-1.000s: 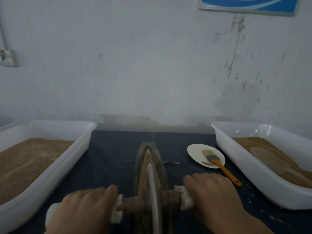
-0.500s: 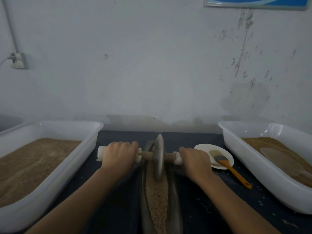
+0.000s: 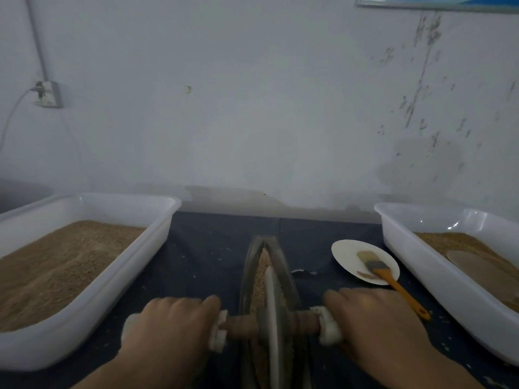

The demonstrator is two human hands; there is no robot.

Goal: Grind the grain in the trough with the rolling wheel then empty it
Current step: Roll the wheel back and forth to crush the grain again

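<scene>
We are mid-grind: the trough lies on the counter holding grain. Our left hand and right hand curl round the wheel's axle ends. Next, we judge, a forward push.

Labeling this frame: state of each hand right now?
Left hand: closed, gripping the left handle of the rolling wheel.
Right hand: closed, gripping the wheel's right handle.
</scene>
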